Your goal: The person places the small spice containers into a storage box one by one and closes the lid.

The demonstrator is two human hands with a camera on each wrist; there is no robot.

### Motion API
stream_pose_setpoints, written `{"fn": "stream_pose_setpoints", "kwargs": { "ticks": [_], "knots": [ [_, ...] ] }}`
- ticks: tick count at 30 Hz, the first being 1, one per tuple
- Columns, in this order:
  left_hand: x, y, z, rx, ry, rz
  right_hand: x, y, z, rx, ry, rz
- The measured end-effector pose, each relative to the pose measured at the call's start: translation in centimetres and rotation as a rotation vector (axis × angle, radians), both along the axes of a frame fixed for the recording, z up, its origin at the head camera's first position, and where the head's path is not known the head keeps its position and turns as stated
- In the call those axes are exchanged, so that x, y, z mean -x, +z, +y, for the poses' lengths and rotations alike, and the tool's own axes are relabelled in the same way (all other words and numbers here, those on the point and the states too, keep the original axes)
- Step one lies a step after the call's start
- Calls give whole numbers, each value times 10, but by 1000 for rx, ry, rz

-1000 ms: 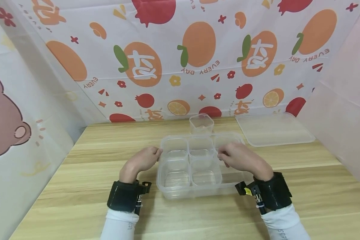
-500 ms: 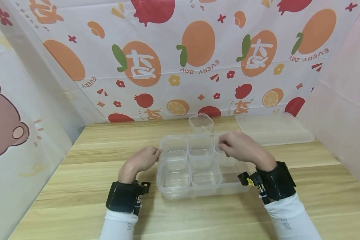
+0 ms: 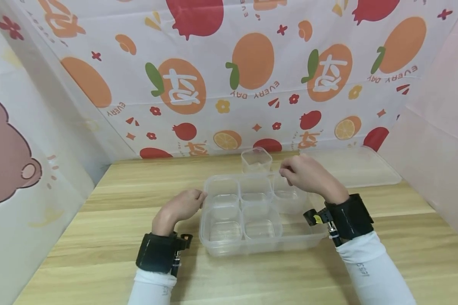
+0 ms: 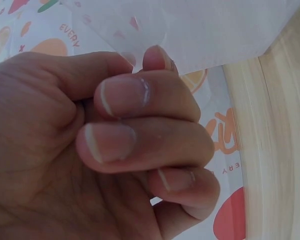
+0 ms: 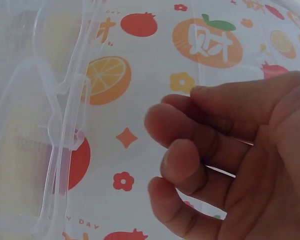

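Note:
A clear plastic box [image 3: 248, 249] lies on the table, with several small square clear cups [image 3: 224, 231] inside. At its left edge my left hand [image 3: 181, 208] grips the rim; the left wrist view has the translucent wall [image 4: 190, 35] between thumb and index finger. My right hand [image 3: 309, 174] hovers over the box's back right corner, above the cup [image 3: 290, 199] there. In the right wrist view the right hand [image 5: 215, 150] has loosely bent fingers with nothing visible between them, apart from the box wall [image 5: 55, 165].
Behind the box stands another small clear cup [image 3: 256, 160]. A flat translucent lid [image 3: 360, 169] lies at the back right, partly behind my right hand. A fruit-print cloth [image 3: 221, 84] hangs along the back edge of the wooden table [image 3: 110, 254].
My right hand has moved back and up, from the middle right of the box to above its back right corner. The cup there is less covered. My left hand keeps its hold.

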State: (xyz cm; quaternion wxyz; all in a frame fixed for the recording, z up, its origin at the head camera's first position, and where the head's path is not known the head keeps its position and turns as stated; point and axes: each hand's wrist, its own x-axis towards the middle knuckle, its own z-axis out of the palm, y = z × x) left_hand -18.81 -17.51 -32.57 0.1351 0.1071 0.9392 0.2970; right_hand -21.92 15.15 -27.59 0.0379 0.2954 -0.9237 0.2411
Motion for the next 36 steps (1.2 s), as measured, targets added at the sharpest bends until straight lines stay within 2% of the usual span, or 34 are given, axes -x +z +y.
{"fn": "stream_pose_setpoints", "kwargs": {
  "ticks": [13,24,36],
  "knots": [
    [-3,-3,0,46,6,31,25,-1,0,21,-83,45],
    [-2,-5,0,16,4,32,39,2,-6,-12,-138,66],
    [-1,-3,-1,14,3,37,58,3,-9,-2,-146,-61]
  ]
}}
